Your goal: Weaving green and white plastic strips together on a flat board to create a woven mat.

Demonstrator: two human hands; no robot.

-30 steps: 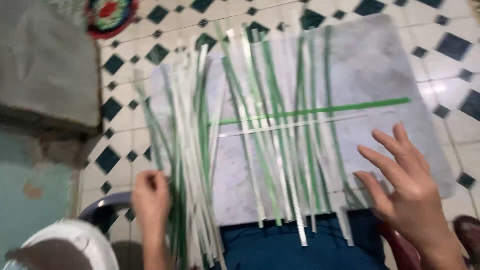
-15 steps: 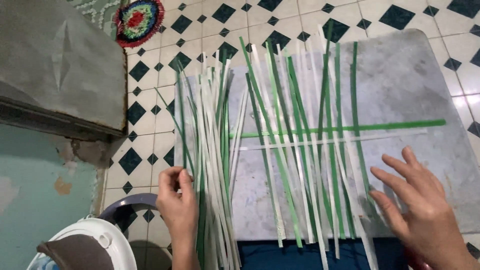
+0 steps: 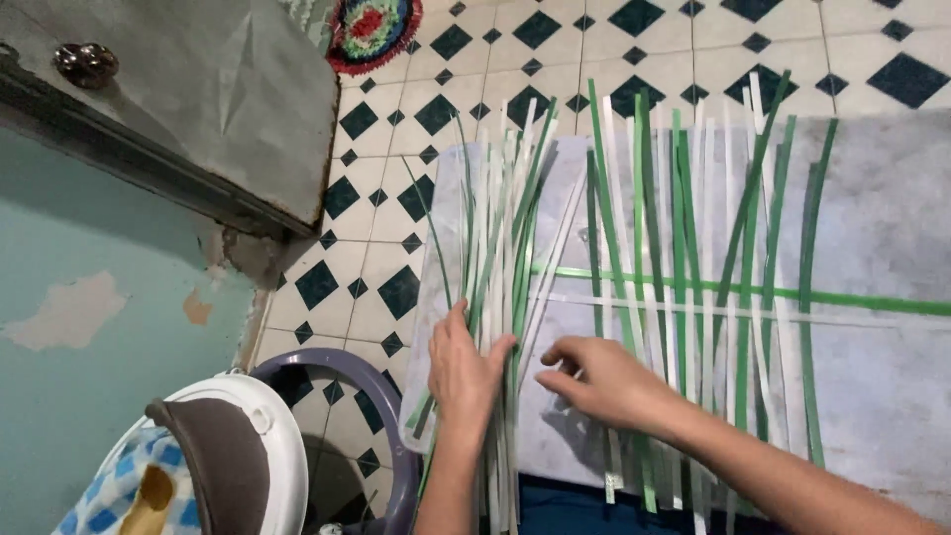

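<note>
A: Progress? Two horizontal strips, green [image 3: 842,298] and white [image 3: 852,319], cross spread upright strips [image 3: 693,287] on grey board [image 3: 882,198].

B: Left of them, loose strip bundle [image 3: 500,258] remains unwoven; left hand [image 3: 464,372] presses it, unclenched; right hand [image 3: 606,381] pinches one bundle strip.

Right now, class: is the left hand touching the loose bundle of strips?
Touching. The head view shows the left hand pressed flat on the bundle of green and white strips.

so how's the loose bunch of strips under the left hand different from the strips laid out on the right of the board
The loose bunch of green and white strips lies piled and overlapping, pinned by the left hand; the spread-out upright strips lie side by side with gaps. Two horizontal strips cross the spread ones, not the bunch. Both sets are flat, narrow, and lie on the grey board.
</note>
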